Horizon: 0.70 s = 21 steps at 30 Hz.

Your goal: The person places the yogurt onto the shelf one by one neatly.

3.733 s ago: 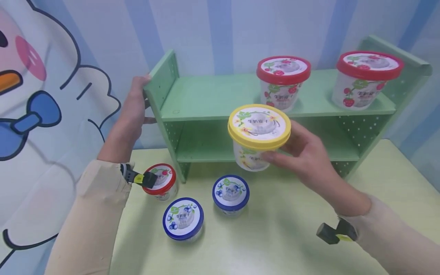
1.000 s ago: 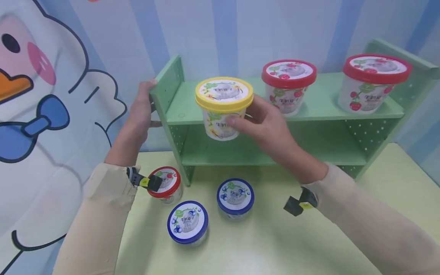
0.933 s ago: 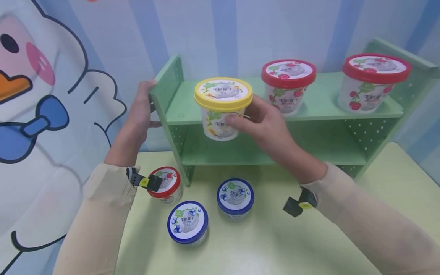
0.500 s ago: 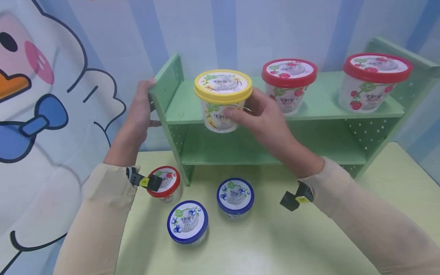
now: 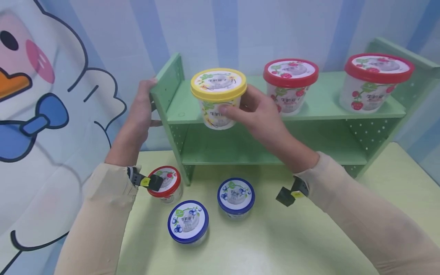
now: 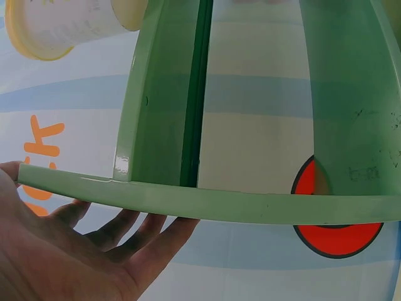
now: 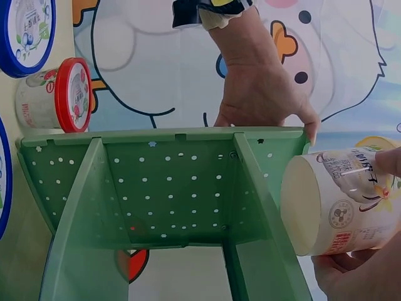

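My right hand (image 5: 262, 114) grips a white cup with a yellow lid (image 5: 220, 82), thumb on its front. The cup hangs upright before the left part of the green shelf unit's (image 5: 199, 157) top board. In the right wrist view, the bottom of this cup (image 7: 301, 204) shows beside the board. My left hand (image 5: 140, 105) rests against the outside of the left side panel (image 6: 213, 204); its fingers (image 6: 160, 248) lie fairly straight along it, the thumb at the panel's end. Two red-lidded cups (image 5: 290, 89), (image 5: 374, 82) stand on the top board.
On the pale table (image 5: 247, 244), a red-lidded cup (image 5: 168, 183) stands by the shelf's left foot. Two blue-lidded cups, one nearer (image 5: 188, 222) and one farther right (image 5: 236, 196), stand in front. A striped backdrop (image 5: 240, 34) hangs behind the shelf.
My right hand has carried the yellow-lidded cup left and upward to the top board, lately creeping slightly up and left. My left hand stays on the side panel; the other cups keep their places.
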### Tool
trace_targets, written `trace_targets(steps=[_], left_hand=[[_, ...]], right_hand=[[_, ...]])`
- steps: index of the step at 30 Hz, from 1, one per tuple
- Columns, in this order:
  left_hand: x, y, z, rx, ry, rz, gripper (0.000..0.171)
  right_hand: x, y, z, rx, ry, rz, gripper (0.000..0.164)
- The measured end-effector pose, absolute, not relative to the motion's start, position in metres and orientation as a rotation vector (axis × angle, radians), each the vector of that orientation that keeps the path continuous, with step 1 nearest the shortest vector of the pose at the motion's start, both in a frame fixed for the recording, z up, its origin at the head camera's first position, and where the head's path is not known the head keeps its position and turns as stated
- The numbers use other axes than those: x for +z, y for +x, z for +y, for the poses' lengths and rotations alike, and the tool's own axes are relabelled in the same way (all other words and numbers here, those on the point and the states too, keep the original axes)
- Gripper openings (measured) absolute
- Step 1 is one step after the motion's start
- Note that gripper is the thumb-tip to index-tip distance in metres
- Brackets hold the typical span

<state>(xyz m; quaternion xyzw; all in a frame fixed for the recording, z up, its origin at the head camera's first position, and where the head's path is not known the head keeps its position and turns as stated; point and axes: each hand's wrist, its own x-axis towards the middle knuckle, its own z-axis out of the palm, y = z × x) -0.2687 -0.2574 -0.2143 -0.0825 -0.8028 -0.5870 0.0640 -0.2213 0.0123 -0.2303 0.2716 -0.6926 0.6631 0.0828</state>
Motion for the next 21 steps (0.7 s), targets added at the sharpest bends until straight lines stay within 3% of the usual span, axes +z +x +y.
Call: trace_targets(steps=[21], left_hand=[[-0.215,-0.269,-0.255,-1.745,-0.216,-2.426,0.064]], right_hand=[[-0.216,-0.233,0.003,1.905,0.663,-2.226,0.057]])
